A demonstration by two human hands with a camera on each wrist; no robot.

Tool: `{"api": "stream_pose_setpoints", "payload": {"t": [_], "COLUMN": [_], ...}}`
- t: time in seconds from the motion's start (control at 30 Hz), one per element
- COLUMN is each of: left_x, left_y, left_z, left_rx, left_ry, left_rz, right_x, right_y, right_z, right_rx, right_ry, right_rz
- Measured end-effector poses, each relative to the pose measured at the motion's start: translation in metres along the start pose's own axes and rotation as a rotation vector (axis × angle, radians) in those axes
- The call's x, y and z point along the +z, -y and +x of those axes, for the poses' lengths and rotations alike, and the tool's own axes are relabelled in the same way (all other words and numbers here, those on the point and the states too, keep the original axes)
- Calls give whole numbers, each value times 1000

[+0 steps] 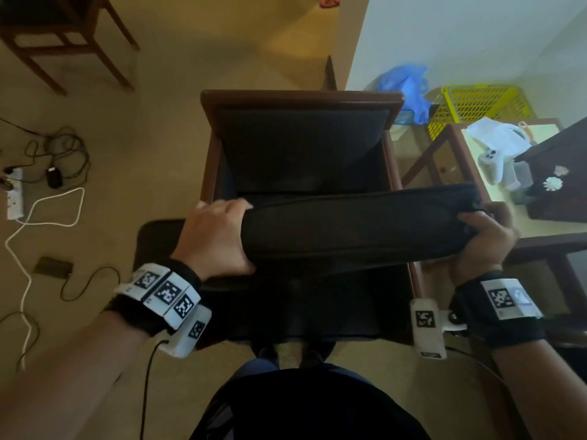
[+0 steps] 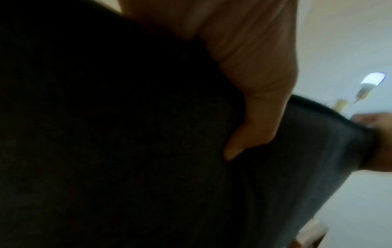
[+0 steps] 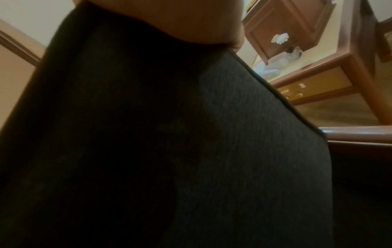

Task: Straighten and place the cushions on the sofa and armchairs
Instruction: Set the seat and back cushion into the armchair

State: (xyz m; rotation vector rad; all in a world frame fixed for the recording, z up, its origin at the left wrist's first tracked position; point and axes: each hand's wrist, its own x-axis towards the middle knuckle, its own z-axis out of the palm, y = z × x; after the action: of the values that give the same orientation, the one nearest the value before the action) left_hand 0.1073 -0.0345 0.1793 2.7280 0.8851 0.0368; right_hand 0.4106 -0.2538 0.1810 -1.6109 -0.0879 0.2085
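This is a home living room. It has beige carpet [image 1: 178,147], a dark-cushioned wooden armchair [image 1: 301,100] and a wooden side table [image 1: 444,147].

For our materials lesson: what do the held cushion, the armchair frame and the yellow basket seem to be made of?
Cushion: dark woven fabric with a piped edge; fine weave shows in the right wrist view.
Armchair frame: reddish-brown wood, smooth, slightly glossy.
Yellow basket: probably moulded plastic, with slotted walls.

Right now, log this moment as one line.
left hand and right hand: hold dark fabric cushion | above wooden armchair
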Motion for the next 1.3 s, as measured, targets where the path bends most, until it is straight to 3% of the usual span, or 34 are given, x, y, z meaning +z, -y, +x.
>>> {"api": "stream_pose_setpoints", "payload": {"t": [0.1, 0.2, 0.3, 0.37, 0.47, 0.6, 0.77, 0.87, 1.0, 1.1, 1.3], "left_x": [-16, 23, 79, 104, 114, 100, 67, 59, 75, 85, 99], "left_y": [-10, -17, -18, -14, 2, 34, 99, 110, 101, 98, 94], "left_z": [13, 17, 12, 3, -7, 0, 5, 0, -3, -12, -44], "left_rx": [41, 7, -55, -71, -77, -103, -615, -860, -1150, -1229, -1317], "left_ry": [4, 139, 332, 383, 336, 386, 488, 572, 504, 452, 562], "left_rz": [65, 102, 126, 126, 123, 26, -279, -576, -979, -1176, -1157], "right_x": [-5, -15, -23, -25, -17, 5, 27, 31, 23, 13, -16], "right_y": [-16, -47, -78, -90, -96, -91, -95, -101, -104, -105, -107], "right_z": [2, -2, -8, -16, -28, -29, -18, -15, -13, -13, -32], "right_rx": [50, 151, 297, 350, 279, 240, 381, 435, 532, 636, 701], "right_ry": [-62, -83, 32, 109, 125, 116, 14, -1, -15, -30, -84], "right_rz": [-139, -400, -689, -805, -858, -960, -972, -1012, -945, -842, -725]}}
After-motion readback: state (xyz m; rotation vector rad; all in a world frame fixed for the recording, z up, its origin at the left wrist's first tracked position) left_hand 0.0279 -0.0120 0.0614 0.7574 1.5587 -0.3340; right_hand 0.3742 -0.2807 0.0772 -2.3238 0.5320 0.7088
